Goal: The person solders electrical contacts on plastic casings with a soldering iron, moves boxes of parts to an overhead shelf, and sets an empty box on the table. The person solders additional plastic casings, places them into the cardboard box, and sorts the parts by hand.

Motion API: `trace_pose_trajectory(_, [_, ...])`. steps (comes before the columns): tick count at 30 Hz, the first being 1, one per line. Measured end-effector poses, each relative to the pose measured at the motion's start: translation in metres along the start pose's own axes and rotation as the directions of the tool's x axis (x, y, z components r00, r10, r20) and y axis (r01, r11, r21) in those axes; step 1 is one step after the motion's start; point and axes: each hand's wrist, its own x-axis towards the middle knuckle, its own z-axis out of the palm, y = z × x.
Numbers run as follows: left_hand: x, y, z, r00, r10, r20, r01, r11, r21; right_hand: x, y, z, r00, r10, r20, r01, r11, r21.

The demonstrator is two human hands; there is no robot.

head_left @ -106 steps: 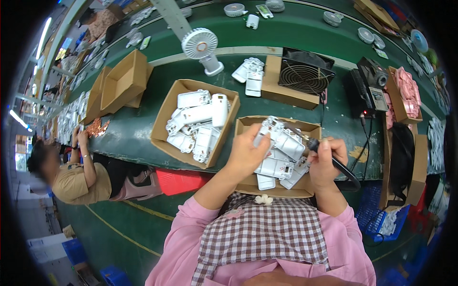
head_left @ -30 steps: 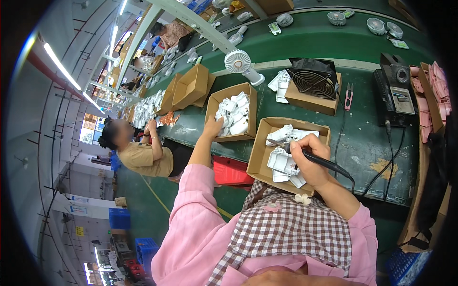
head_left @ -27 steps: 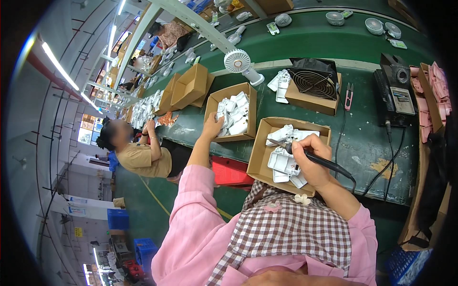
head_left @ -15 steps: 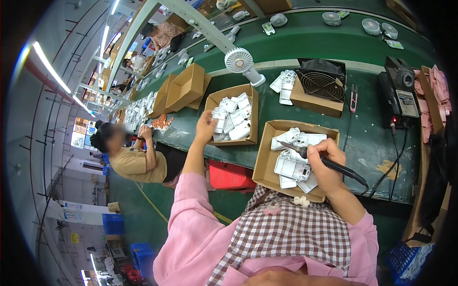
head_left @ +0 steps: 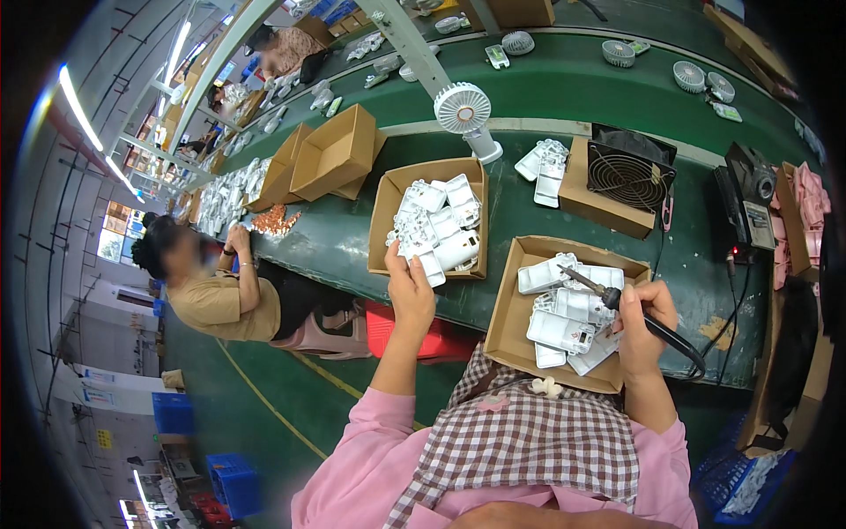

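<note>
My right hand (head_left: 646,324) grips a soldering iron (head_left: 656,328) like a pen. Its metal tip points left, over the white plastic housings (head_left: 564,309) heaped in the near cardboard box (head_left: 507,331). My left hand (head_left: 411,289) is at the front edge of the other cardboard box (head_left: 381,216), its fingers closed around a white plastic housing (head_left: 430,268); the fingers partly hide the grip. More white housings (head_left: 454,251) fill that box, several with small moulded details.
A white handheld fan (head_left: 463,108) stands behind the boxes. To the right are a black-grilled fan (head_left: 627,181) on a carton, pink tweezers-like snips (head_left: 667,212) and a soldering station (head_left: 747,207). Empty cartons (head_left: 333,154) lie at left. A co-worker (head_left: 220,291) sits farther left.
My left hand has moved from the left side of its box to the front edge, now with a housing in its fingers. The iron stays in my right hand; the view has shifted.
</note>
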Motion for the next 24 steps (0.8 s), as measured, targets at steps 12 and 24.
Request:
trace_pose_trajectory(12, [0.057,-0.015,-0.090,0.996,-0.054,-0.072,0.078,0.922,0.379,0.003,-0.002,0.010,0.997,0.005,-0.076,-0.012,0.996,-0.087])
trace_pose_trajectory(24, [0.089,-0.039,-0.064,0.961,-0.085,0.262,-0.163,0.594,0.788,0.002,-0.001,0.010,0.997,-0.012,-0.078,0.004,0.995,-0.100])
